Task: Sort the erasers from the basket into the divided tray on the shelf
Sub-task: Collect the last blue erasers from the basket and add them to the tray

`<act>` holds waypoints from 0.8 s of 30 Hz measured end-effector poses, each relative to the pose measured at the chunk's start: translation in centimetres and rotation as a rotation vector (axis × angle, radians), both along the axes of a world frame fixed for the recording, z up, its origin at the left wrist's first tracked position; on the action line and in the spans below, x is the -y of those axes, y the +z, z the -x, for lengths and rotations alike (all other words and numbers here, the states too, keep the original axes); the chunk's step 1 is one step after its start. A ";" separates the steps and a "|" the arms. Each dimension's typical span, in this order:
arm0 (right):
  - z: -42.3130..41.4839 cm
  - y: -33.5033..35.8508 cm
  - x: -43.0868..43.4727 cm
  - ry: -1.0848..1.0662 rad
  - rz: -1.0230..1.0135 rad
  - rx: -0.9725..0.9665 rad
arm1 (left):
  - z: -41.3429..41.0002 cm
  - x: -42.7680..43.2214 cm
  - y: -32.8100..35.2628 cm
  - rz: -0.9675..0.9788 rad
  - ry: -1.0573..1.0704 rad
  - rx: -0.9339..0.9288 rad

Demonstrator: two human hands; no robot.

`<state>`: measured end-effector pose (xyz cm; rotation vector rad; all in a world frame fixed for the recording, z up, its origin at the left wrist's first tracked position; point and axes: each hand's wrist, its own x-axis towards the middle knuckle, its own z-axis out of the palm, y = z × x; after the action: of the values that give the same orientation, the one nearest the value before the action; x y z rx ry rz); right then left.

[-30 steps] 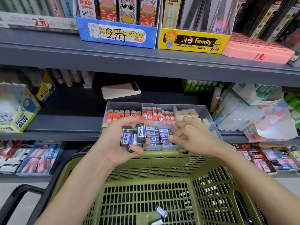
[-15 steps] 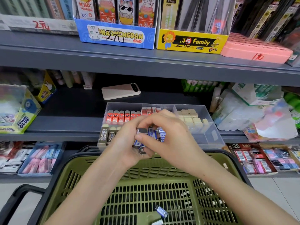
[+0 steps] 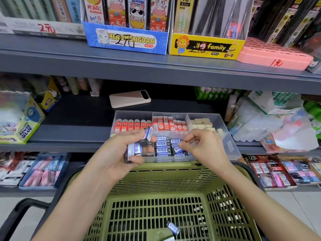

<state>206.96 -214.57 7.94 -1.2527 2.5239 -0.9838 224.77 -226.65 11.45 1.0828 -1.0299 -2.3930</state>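
A clear divided tray [image 3: 224, 129] sits on the middle shelf, with red, orange and cream erasers in its back sections and blue-sleeved erasers [image 3: 162, 145] in the front middle one. My left hand [image 3: 119, 153] grips a few blue-sleeved erasers [image 3: 134, 150] just in front of the tray's left part. My right hand [image 3: 201, 146] pinches one blue eraser [image 3: 178, 150] with its fingertips over the front middle section. Below, the green basket [image 3: 156, 178] holds a blue eraser [image 3: 172, 227] on its floor.
A pale phone [image 3: 129, 99] lies on the shelf behind the tray. A glue box [image 3: 26, 126] stands at the left and plastic-wrapped packs [image 3: 264, 124] at the right. Display boxes [image 3: 126, 39] line the upper shelf; eraser trays [image 3: 45, 171] fill the lower one.
My right hand took one blue eraser from the bundle in my left hand and moved right with it, down over the front middle section. My left hand stayed in place.
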 end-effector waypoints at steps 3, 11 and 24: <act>0.1 -0.3 -0.3 0.041 -0.022 -0.101 | 0.0 -0.3 -0.2 0.047 -0.046 -0.006; 0.3 0.2 -0.1 0.170 -0.151 -0.535 | 0.6 -1.2 -0.5 0.086 -0.093 0.031; 0.2 4.6 -0.6 0.398 0.174 0.039 | 1.6 -1.2 0.0 0.082 -0.150 0.025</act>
<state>206.75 -213.93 12.50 -1.6793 2.0750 -1.1273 223.16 -225.48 11.44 1.0429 -1.2482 -2.4336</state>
